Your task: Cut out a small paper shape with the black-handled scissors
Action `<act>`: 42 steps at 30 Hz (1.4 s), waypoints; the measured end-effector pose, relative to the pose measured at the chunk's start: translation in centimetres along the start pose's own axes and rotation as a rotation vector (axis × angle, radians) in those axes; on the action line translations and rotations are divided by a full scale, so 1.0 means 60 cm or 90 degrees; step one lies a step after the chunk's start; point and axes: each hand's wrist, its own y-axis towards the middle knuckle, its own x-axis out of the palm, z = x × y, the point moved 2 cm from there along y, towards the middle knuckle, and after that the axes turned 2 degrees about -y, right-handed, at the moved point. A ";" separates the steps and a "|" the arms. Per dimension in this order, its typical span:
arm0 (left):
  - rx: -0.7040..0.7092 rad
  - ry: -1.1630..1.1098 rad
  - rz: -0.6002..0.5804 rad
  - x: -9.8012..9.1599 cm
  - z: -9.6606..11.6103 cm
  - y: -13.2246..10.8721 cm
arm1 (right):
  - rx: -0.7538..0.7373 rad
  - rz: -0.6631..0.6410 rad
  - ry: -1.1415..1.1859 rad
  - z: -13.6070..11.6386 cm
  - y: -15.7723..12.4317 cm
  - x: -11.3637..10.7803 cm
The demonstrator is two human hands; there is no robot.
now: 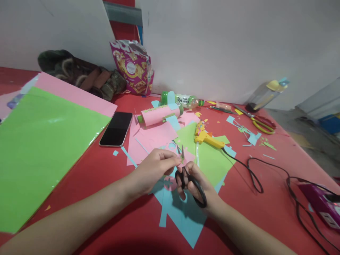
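Note:
My right hand (195,182) is closed around the black handles of a pair of scissors (199,193), its blades pointing away from me and slightly apart. A small piece of pink paper (182,161) is pinched in the fingertips of my left hand (156,164), right at the scissor blades. Beneath my hands lie sheets of blue paper (186,223) and a round pink cutout (170,183). A yellow hot glue gun (209,139) rests on green paper (212,163) just beyond my right hand.
A phone (116,129) and large green sheets (47,141) lie left. Behind are a pink-wrapped roll (159,115), a green bottle (183,100) and a snack bag (132,67). Right: yellow-handled scissors (262,125), a clear bottle (265,95), black cord (255,177) and a purple power strip (318,205).

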 end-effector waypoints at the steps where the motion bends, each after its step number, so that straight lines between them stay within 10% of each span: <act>1: -0.001 -0.004 -0.001 0.000 -0.001 0.000 | 0.001 0.001 0.000 0.000 0.001 0.000; 25: 0.012 0.054 -0.002 -0.004 0.014 -0.002 | 0.037 0.046 -0.024 -0.004 0.002 0.001; 42: 0.004 0.351 -0.210 -0.015 0.023 0.002 | -0.043 0.202 0.023 -0.005 0.008 -0.012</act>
